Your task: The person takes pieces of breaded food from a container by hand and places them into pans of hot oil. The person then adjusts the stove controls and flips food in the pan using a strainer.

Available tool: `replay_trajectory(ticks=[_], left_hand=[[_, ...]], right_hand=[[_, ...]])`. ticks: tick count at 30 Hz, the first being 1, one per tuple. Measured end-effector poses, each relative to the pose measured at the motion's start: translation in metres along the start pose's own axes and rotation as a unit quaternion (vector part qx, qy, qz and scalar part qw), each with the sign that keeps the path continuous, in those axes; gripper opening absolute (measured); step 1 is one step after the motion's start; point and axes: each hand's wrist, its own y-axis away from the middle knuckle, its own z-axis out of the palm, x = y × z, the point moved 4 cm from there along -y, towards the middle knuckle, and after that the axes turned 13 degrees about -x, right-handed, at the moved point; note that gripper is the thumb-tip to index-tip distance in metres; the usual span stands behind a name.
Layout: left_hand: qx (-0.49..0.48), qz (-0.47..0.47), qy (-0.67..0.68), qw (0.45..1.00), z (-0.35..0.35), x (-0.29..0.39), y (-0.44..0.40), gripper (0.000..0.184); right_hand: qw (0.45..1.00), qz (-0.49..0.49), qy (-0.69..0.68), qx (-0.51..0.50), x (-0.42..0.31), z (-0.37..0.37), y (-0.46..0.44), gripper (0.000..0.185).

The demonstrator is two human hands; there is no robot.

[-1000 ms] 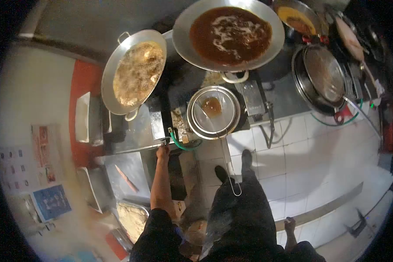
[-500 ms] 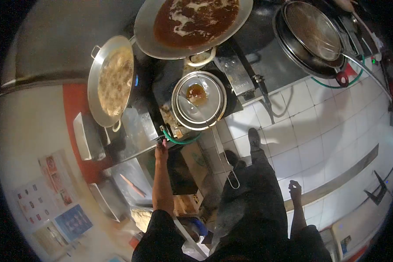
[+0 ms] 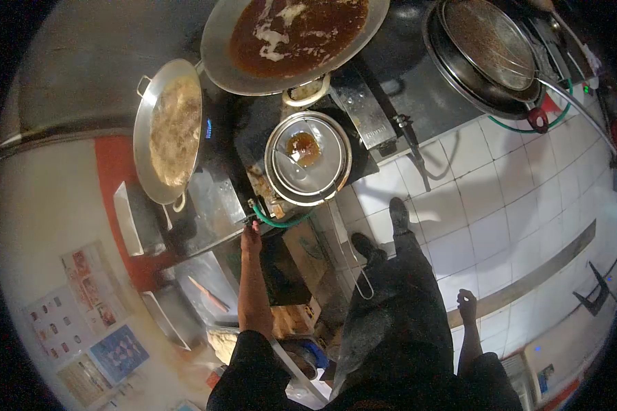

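Observation:
My left hand (image 3: 251,238) is closed at the counter's front edge, beside the end of a green hose (image 3: 281,222); what its fingers grip is too small to make out. Up and left of it, a two-handled pan (image 3: 142,130) holds bubbling, pale yellow-brown oil. A larger pan (image 3: 216,58) of dark red-brown liquid with pale foam stands behind. Between them and the floor, a round strainer over a pot (image 3: 308,159) has amber liquid in its middle. My right hand (image 3: 467,305) hangs over the floor, fingers curled, touching nothing visible.
Dark pans with a mesh strainer (image 3: 490,44) lie at the upper right. A knife (image 3: 209,294) rests on a metal surface at the lower left, near metal trays (image 3: 138,219). A long handle (image 3: 349,240) sticks out over the floor. Posters (image 3: 89,284) hang on the wall.
The view has shifted, so the pans appear further left and the floor shows more. My left hand stays at the counter edge, while my right hand and forearm show more fully.

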Motion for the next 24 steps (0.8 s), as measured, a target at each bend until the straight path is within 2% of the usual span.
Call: replay_trajectory(ticks=[3, 5, 6, 8, 9, 11, 12, 14, 18, 21, 23, 24], left_hand=[[-0.043, 0.013, -0.018, 0.999, -0.006, 0.0, -0.004, 0.032], [0.061, -0.002, -0.01, 0.998, -0.008, -0.002, -0.003, 0.033], [0.06, -0.003, -0.009, 0.998, -0.02, -0.004, -0.007, 0.033], [-0.019, -0.014, -0.013, 1.0, -0.047, -0.009, -0.021, 0.033], [-0.019, -0.015, -0.013, 1.0, -0.041, -0.009, -0.019, 0.033], [0.068, -0.009, 0.019, 0.997, -0.018, -0.005, -0.009, 0.034], [0.068, -0.009, 0.019, 0.997, -0.012, -0.004, -0.005, 0.034], [0.029, 0.001, -0.015, 0.999, -0.002, -0.001, -0.003, 0.035], [0.018, -0.062, 0.046, 0.997, -0.008, 0.002, 0.0, 0.035], [-0.045, -0.081, 0.055, 0.994, -0.027, -0.005, -0.011, 0.034], [-0.042, -0.057, 0.051, 0.996, -0.034, -0.01, -0.014, 0.033], [-0.043, -0.057, 0.05, 0.996, -0.035, -0.011, -0.015, 0.033]], right_hand=[[0.998, 0.055, -0.03, -0.002, -0.03, 0.006, 0.001, 0.025], [0.994, 0.088, -0.065, -0.018, -0.037, 0.009, -0.001, 0.017], [0.994, 0.088, -0.065, -0.018, -0.036, 0.009, -0.002, 0.017], [0.998, 0.039, -0.038, -0.016, -0.026, 0.008, -0.007, 0.018], [0.998, 0.04, -0.038, -0.016, -0.022, 0.007, -0.006, 0.018], [1.0, -0.016, -0.021, -0.012, -0.021, 0.006, -0.005, 0.018], [1.0, -0.016, -0.021, -0.012, -0.013, 0.005, -0.006, 0.018], [0.998, 0.041, 0.055, 0.005, 0.008, 0.0, -0.009, 0.019], [0.998, 0.021, 0.051, -0.013, 0.001, 0.001, -0.005, 0.015], [0.998, 0.056, 0.026, 0.01, 0.003, 0.003, -0.009, 0.016], [0.994, -0.006, -0.094, -0.055, 0.003, 0.006, -0.012, 0.019], [0.994, -0.006, -0.094, -0.054, 0.004, 0.008, -0.014, 0.019]])
